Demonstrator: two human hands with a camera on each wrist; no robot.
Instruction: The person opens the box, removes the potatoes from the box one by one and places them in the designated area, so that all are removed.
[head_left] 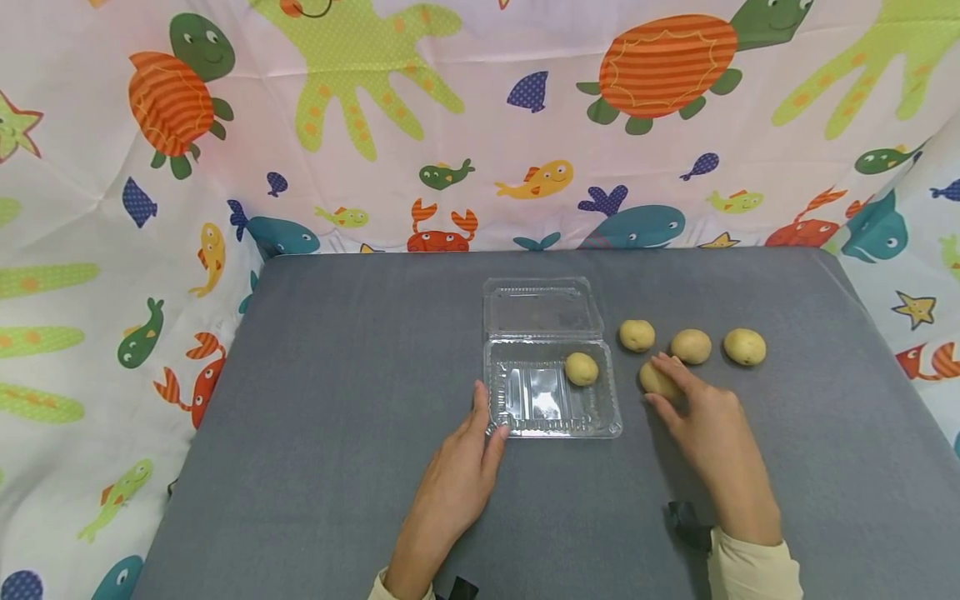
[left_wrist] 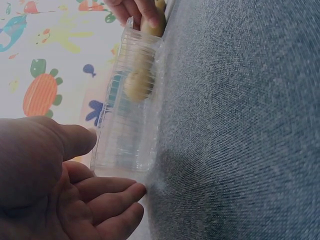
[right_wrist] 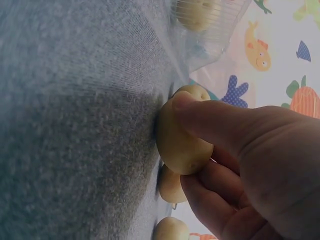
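Note:
A clear plastic clamshell box [head_left: 555,425] lies with its lid folded back, one potato [head_left: 581,369] inside at the right. My left hand [head_left: 457,475] rests at the box's left front corner, thumb and fingers straight beside its wall; the left wrist view shows the palm [left_wrist: 45,185] facing the box. Just right of the box, my right hand [head_left: 712,433] pinches a potato [right_wrist: 182,140] between thumb and fingers, close to the cloth. Behind that hand lie three more potatoes: one nearest the lid [head_left: 637,335], one in the middle [head_left: 692,346] and one at the right [head_left: 746,347].
A grey cloth [head_left: 337,417] covers the table. Behind it and along both sides hangs a curtain [head_left: 480,125] printed with sea animals. The box's open lid [head_left: 542,307] lies flat toward the back.

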